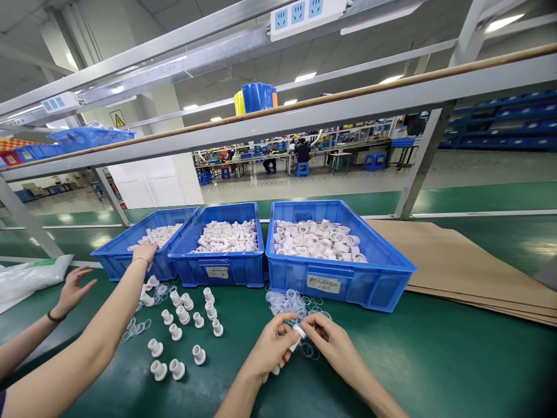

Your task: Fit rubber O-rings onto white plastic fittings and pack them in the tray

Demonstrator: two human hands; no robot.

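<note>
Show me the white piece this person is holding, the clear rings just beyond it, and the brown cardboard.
White piece [299, 331]: head view, on its upper part.
Clear rings [285, 303]: head view, on the middle of the pile.
Brown cardboard [456, 255]: head view, on the top sheet.

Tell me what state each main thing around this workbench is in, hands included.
Left hand: closed around a white piece
Right hand: fingers bent, at that piece's end
Left bin: open-topped, partly filled
Middle bin: open-topped, partly filled
Right bin: open-topped, partly filled
Clear rings: loose, heaped
Cardboard sheets: stacked flat
Co-worker's hand: at the left bin
</note>
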